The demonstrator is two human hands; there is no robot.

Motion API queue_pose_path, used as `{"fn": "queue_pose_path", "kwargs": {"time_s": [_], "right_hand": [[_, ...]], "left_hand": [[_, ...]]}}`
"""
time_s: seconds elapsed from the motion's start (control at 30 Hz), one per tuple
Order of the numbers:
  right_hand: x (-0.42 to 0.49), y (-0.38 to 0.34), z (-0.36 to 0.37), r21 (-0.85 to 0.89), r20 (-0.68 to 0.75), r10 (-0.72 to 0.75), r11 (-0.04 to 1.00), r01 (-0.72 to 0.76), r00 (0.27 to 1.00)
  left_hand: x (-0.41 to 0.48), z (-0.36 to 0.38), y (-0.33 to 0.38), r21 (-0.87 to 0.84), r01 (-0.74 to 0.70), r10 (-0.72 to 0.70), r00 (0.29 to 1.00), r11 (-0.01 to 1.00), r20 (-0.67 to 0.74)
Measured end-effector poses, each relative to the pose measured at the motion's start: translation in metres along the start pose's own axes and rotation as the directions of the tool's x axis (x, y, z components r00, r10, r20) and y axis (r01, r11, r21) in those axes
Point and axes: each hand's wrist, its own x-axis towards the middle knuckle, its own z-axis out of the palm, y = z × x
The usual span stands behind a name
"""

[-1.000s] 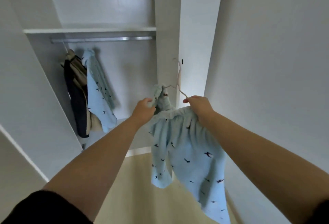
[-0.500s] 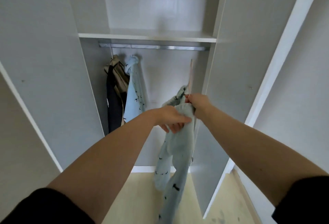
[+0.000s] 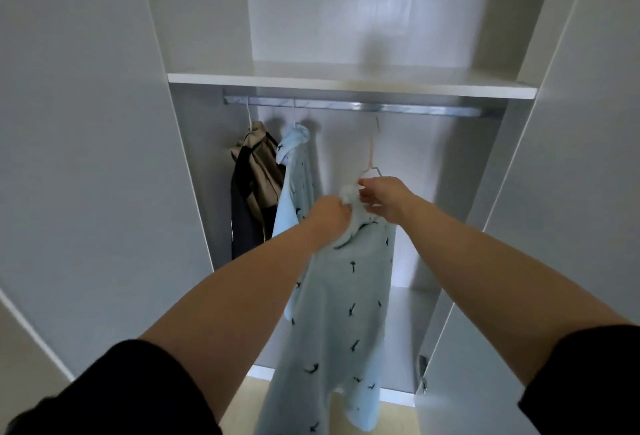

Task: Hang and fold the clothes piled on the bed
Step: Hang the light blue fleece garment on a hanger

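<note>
Both hands have been raised toward the silver metal rail [image 3: 415, 110]. The thin pink hanger [image 3: 372, 154] is pinched by the right hand [image 3: 384, 200]; the soft, light pale-blue bird-print trousers [image 3: 346, 296] beneath are gripped at the waistband by the left hand [image 3: 329, 217]. Best held by the hanger's neck. Hook seating is not discernible.

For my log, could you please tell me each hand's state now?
Left hand: closed, gripping the blue trousers.
Right hand: closed, pinching the trousers beside the hanger.
</note>
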Motion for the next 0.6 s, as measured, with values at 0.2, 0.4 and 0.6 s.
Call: {"fn": "queue_pose_path", "kwargs": {"time_s": [0.2,0.4,0.6], "right_hand": [[0.064,-0.011,0.012,-0.031,-0.027,-0.003,1.000,0.002,1.000],[0.129,-0.030,0.021,0.085,-0.086,0.023,0.996,-0.016,0.996],[0.192,-0.059,0.022,0.126,-0.176,0.040,0.992,-0.018,0.984]], "left_hand": [[0.084,-0.013,-0.024,-0.018,0.004,-0.005,0.998,1.000,-0.067],[0.179,-0.035,-0.030,-0.121,-0.014,-0.001,0.993,0.993,-0.121],[0.263,-0.027,-0.036,-0.205,0.018,-0.042,0.993,0.979,-0.112]]}}
